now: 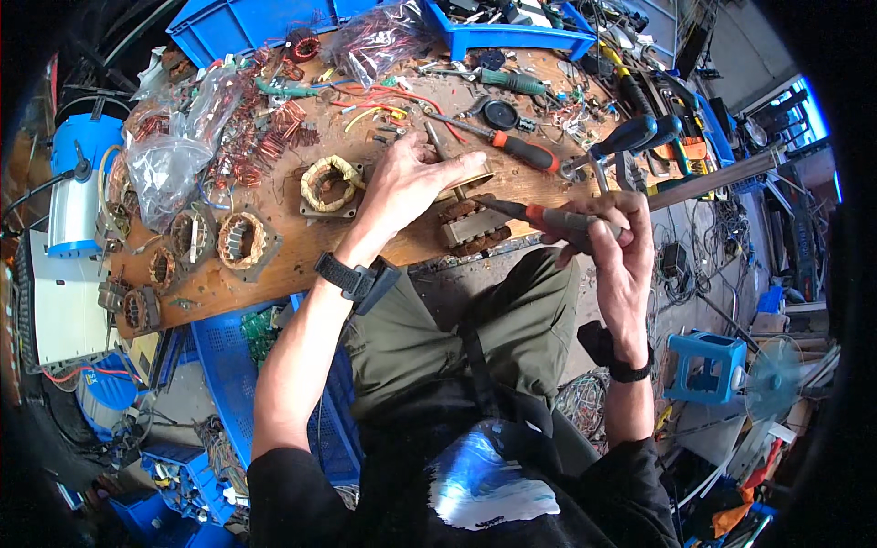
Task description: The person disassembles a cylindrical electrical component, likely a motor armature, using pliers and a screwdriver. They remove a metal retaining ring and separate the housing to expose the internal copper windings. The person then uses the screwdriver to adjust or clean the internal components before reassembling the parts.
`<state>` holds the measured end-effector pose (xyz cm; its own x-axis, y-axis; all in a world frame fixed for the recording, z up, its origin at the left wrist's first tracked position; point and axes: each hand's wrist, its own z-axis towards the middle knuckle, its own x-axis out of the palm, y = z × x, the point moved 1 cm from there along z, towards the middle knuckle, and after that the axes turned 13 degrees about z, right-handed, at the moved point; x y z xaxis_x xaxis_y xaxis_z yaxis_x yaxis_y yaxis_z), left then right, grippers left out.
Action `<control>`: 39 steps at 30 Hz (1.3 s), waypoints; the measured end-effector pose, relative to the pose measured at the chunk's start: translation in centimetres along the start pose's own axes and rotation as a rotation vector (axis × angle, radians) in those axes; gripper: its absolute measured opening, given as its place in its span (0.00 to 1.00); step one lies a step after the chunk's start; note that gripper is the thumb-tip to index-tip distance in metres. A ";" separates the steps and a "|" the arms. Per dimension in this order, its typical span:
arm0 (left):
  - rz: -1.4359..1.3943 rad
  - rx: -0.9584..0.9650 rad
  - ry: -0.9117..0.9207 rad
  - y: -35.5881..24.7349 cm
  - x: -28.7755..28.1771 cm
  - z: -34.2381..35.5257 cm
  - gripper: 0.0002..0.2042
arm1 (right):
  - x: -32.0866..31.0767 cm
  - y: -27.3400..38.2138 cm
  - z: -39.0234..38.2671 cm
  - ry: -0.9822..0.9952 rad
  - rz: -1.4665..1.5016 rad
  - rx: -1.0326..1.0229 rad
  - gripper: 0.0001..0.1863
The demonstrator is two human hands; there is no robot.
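My left hand (411, 180) is closed around the upper part of a small motor (468, 233) at the front edge of the bench. A thin metal shaft (438, 142) sticks up past its fingers, and a brass-coloured end plate (477, 179) shows beside the thumb. Below the plate are a grey laminated core and brown windings. My right hand (623, 233) grips a screwdriver (568, 224) with a grey and red handle. Its blade points left to the gap between plate and core; whether it touches is too small to tell.
Wound stators (331, 185) and bare copper coils (247, 137) lie on the wooden bench (283, 247). Nearby are plastic bags (169, 169), an orange and black screwdriver (525, 151), a green-handled tool (512, 82) and blue-handled tools (630, 135). A blue crate (242, 27) stands behind.
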<state>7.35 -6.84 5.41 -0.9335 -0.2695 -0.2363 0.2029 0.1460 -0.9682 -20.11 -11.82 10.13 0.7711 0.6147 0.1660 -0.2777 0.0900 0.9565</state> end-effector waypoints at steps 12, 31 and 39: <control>-0.145 0.044 -0.010 1.5 0.5 0.6 0.25 | 3.4 2.2 1.7 0.425 -0.643 -0.248 0.21; -0.070 0.221 -0.125 4.3 1.0 2.3 0.34 | 3.7 2.3 4.1 0.504 -0.825 -0.105 0.22; -0.065 0.112 -0.198 1.8 1.1 0.3 0.45 | 4.6 1.4 2.8 0.457 -0.850 -0.315 0.26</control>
<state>6.75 -7.18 3.34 -0.8719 -0.4580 -0.1735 0.1857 0.0188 -0.9824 -15.33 -11.09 12.87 0.5085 0.4860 -0.7108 0.0713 0.7989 0.5972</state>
